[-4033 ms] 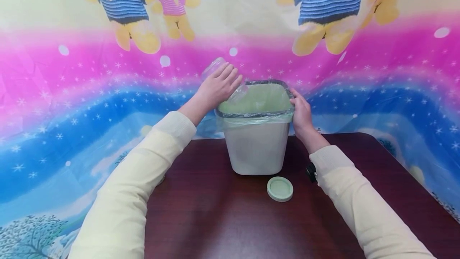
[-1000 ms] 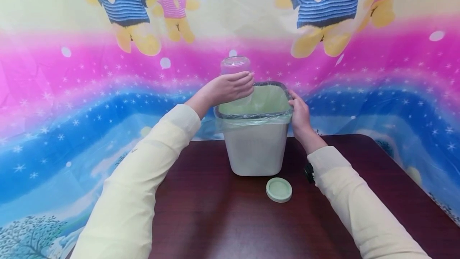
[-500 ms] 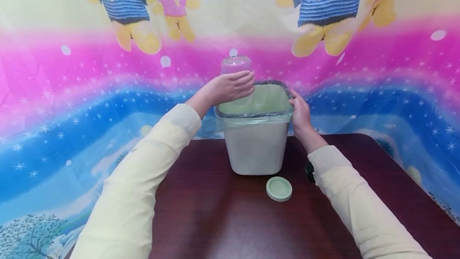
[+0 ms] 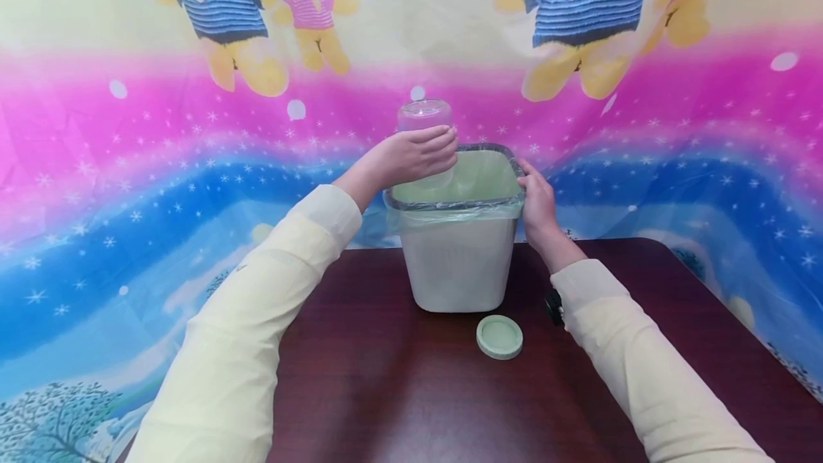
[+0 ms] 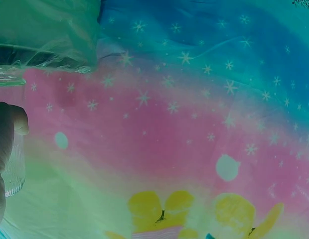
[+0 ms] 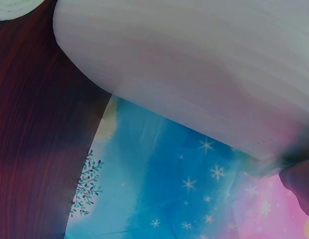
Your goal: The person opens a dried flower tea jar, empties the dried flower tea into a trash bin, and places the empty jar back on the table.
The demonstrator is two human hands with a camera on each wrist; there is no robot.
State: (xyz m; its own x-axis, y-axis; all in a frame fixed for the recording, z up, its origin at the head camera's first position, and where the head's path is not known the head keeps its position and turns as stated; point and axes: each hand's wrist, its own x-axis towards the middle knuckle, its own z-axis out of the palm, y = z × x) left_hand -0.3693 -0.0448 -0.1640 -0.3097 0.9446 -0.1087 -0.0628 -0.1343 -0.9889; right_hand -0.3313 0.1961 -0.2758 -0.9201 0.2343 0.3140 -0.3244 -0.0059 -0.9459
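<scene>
My left hand [image 4: 421, 153] grips a clear jar [image 4: 424, 116] turned upside down, its base up and its mouth end over the left side of a bin's opening. In the left wrist view the jar [image 5: 15, 172] looks see-through, with the thumb [image 5: 21, 120] lying along it. The white bin [image 4: 459, 263] stands on the table, lined with a thin pale green bag [image 4: 482, 170] folded over its dark rim. At the bin's right side my right hand [image 4: 539, 202] holds the rim, thumb outside. A round pale green lid [image 4: 499, 337] lies in front of the bin.
The dark reddish-brown table [image 4: 411, 391] has its far edge just behind the bin. A printed curtain [image 4: 411, 34] with bears and snowflakes hangs close behind the table. A small black item [image 4: 554, 308] shows beside the right sleeve cuff.
Four seconds ago the jar was tilted to the left; now it is vertical, base up. Over the last second it has shifted slightly right. The right hand and bin have stayed nearly still.
</scene>
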